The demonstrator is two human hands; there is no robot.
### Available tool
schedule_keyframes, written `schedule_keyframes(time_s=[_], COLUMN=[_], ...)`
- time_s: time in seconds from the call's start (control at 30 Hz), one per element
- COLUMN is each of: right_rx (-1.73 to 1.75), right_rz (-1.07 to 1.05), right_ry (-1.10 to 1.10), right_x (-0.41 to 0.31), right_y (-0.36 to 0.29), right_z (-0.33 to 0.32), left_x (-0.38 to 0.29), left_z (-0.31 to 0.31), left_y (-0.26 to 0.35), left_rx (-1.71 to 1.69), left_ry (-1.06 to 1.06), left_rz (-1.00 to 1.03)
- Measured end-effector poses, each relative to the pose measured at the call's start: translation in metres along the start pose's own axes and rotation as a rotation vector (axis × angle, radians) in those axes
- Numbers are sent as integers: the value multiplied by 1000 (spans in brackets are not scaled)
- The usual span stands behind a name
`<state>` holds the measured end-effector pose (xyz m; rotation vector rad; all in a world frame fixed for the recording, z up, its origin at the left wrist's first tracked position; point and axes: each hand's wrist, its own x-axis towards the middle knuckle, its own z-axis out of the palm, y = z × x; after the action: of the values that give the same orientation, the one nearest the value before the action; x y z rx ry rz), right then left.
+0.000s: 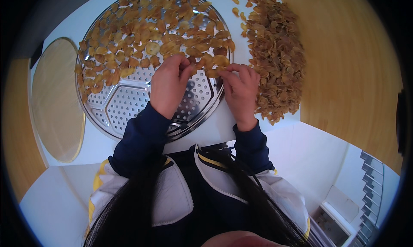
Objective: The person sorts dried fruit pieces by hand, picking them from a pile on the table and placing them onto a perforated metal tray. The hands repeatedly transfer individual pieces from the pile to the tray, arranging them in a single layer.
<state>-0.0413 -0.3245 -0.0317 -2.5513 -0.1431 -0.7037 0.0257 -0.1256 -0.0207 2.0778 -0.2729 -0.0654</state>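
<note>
A round perforated metal tray [127, 101] lies before me, its far part covered by thin, dried golden-brown slices [153, 48], most side by side and some overlapping. My left hand [171, 84] is over the tray's middle, thumb and forefinger pinched near a dark slice; whether it holds that slice I cannot tell. At the tray's right edge, my right hand [240, 88] has its fingertips at a yellowish slice [212, 73] lying by the rim; its grip is unclear. Holes show bare in the near part of the tray.
A long heap of similar brown slices [277, 59] lies right of the tray on the white surface [209, 129], with a few loose slices at its far left. An oval-looking pale board or mat [58, 100] lies at the left. Wood-toned surfaces [342, 72] flank both sides.
</note>
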Motion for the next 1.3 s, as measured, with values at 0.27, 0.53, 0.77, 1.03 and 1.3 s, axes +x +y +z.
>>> schedule_keyframes(time_s=[0.27,0.53,0.77,1.03,1.3], right_rx=[57,-43,-155,-279,-214], right_rz=[56,291,409,136,130], right_ry=[61,246,90,-227,-387], right_x=[-1,10,80,190,182], right_y=[0,47,147,224,225], right_z=[-5,-80,-113,-87,-86], left_x=[-1,-10,40,159,225], left_z=[-6,14,81,160,222], left_y=[6,49,83,92,86], left_rx=[104,-52,-107,68,229], left_ry=[2,-139,-295,-149,-96], left_rz=[97,122,296,380,530])
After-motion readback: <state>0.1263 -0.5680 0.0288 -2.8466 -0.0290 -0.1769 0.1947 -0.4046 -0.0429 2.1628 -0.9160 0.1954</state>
